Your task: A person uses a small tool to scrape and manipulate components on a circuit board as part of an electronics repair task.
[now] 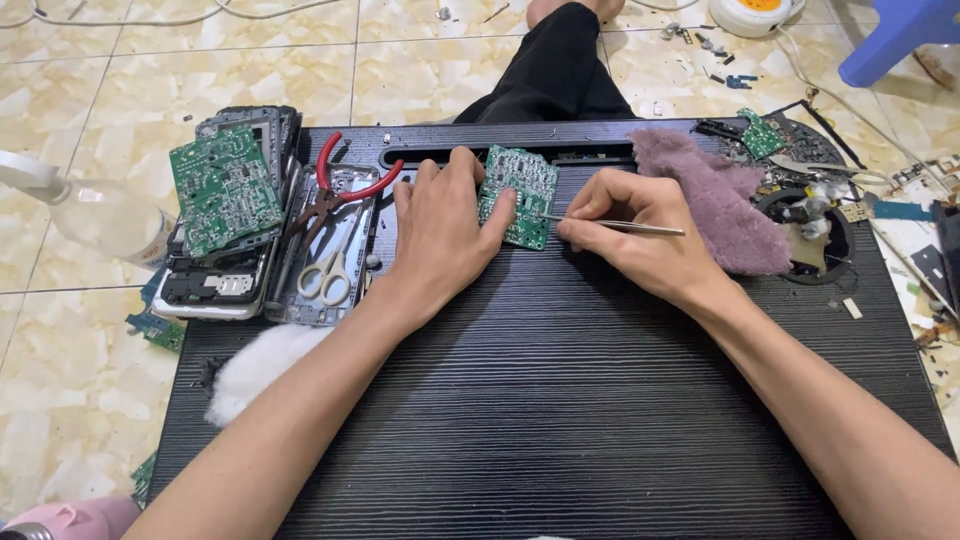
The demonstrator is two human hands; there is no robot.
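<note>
Partly hidden — circuit board (pixel 520 195) under hands.

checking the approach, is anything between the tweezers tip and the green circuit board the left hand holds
Nothing visible. The tweezers in the right hand reach the circuit board edge directly; the left hand grips its other side, its thumb just below the tip.

Red-handled pliers (pixel 340 180), scissors (pixel 327 272), purple cloth (pixel 715 195), perhaps cotton wadding (pixel 255 368), blue stool (pixel 895 35).

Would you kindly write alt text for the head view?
A left hand steadies a green circuit board on a black ribbed board while the right hand touches metal tweezers to it. Pliers, scissors and a purple cloth lie nearby.
</note>
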